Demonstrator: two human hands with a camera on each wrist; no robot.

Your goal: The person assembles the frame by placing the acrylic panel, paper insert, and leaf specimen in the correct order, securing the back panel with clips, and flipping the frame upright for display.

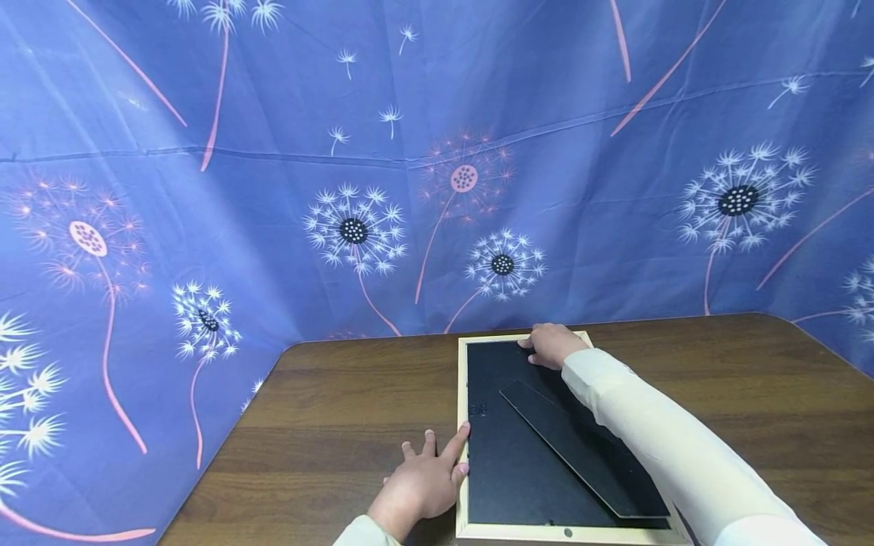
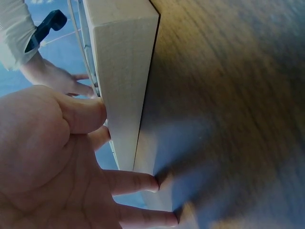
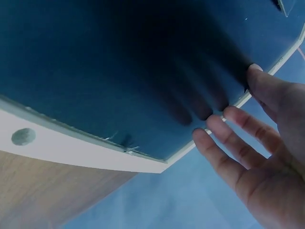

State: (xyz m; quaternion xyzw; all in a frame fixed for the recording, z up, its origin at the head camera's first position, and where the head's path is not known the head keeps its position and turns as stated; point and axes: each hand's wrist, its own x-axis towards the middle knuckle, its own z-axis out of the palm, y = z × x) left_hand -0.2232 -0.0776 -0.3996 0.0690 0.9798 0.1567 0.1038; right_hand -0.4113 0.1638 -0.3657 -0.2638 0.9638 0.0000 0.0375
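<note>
A picture frame (image 1: pixel 463 379) with a pale wooden border lies face down on the table, its black backing board (image 1: pixel 501 470) upward. A black easel leg (image 1: pixel 580 447) slants across the backing. My left hand (image 1: pixel 425 484) is at the frame's left side, thumb and index finger touching the border. In the left wrist view, its other visible fingers (image 2: pixel 138 181) are spread and reach down to the tabletop. At the far edge, my right hand (image 1: pixel 554 345) touches the frame. The right wrist view shows its fingers (image 3: pixel 233 148) fairly straight, with fingertips along the border.
The brown wooden table (image 1: pixel 328 425) extends on both sides of the frame. Behind it hangs a blue cloth (image 1: pixel 587 197) printed with dandelions, close to the table's back edge. A round hole (image 3: pixel 24 137) shows in the frame's border.
</note>
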